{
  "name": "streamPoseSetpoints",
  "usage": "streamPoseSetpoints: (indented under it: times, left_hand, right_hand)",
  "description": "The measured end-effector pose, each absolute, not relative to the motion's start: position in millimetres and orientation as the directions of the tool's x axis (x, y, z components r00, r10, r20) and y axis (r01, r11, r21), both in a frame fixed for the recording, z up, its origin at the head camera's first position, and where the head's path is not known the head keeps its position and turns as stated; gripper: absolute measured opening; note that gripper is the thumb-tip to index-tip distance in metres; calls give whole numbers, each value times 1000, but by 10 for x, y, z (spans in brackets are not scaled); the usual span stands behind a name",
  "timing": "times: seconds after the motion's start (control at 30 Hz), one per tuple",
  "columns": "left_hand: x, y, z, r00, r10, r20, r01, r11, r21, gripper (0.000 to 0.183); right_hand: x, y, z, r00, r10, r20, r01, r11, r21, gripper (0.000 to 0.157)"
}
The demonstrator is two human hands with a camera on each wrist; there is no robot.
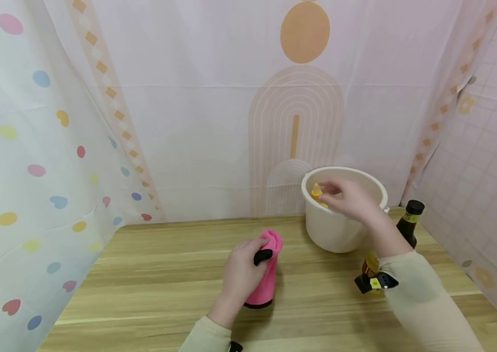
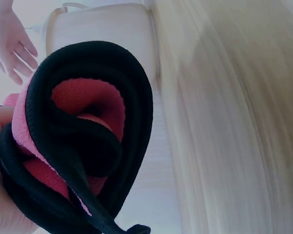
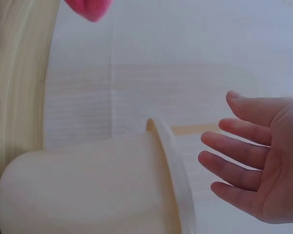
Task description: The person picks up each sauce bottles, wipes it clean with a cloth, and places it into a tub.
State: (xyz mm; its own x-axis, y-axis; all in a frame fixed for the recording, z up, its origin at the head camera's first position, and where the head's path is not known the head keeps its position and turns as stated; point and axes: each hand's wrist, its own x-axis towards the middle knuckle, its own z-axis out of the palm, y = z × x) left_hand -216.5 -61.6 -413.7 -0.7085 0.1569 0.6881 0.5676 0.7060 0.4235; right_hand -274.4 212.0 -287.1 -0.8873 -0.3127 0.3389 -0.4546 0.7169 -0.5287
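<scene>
My left hand [image 1: 241, 266] grips a rolled pink cloth [image 1: 267, 283] with black edging, which stands upright over the wooden table. A black loop [image 1: 262, 256] lies against the roll beside my fingers. In the left wrist view the cloth's coiled end [image 2: 90, 131] faces the camera. My right hand [image 1: 347, 198] is over the white bucket [image 1: 329, 234]. Its fingers are spread and hold nothing in the right wrist view. An orange-yellow object [image 1: 316, 191] shows inside the bucket near these fingertips in the head view; its lower part is hidden by the rim.
To the right of the bucket stands a dark bottle [image 1: 409, 222] with a black cap. A smaller amber bottle [image 1: 369, 264] is partly hidden behind my right wrist. Printed curtains [image 1: 204, 122] hang along the back and sides of the wooden table [image 1: 165, 274].
</scene>
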Motion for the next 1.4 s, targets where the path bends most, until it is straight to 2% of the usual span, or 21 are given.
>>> streamPoseSetpoints:
  times: [0.37,0.7,0.97,1.3,1.4]
  left_hand:
    - [-2111,-545,-4145,-708,155,689,614,616,493,35]
    - [-2055,-520,-4188,-686,166,709,652,572,498,34]
    - [-2011,-518,-4191,-694,175,698,654,560,510,39]
    - [-2003,-477,-4208,-653,193,732,683,567,460,38]
    - [-1994,-475,-4213,-655,194,730,678,578,454,39]
  right_hand:
    - [-2228,2396,-3035,-851,-218,477,-478,696,-536,41]
    - [-2000,2699,-3332,-738,-160,656,-530,739,-416,40]
    - [-1943,2899,-3491,-758,-170,629,-514,749,-417,47]
    - [-1931,3068,-3710,-758,-221,614,-498,803,-326,56]
    - [-1924,3095,-3764,-772,-210,600,-484,806,-341,57]
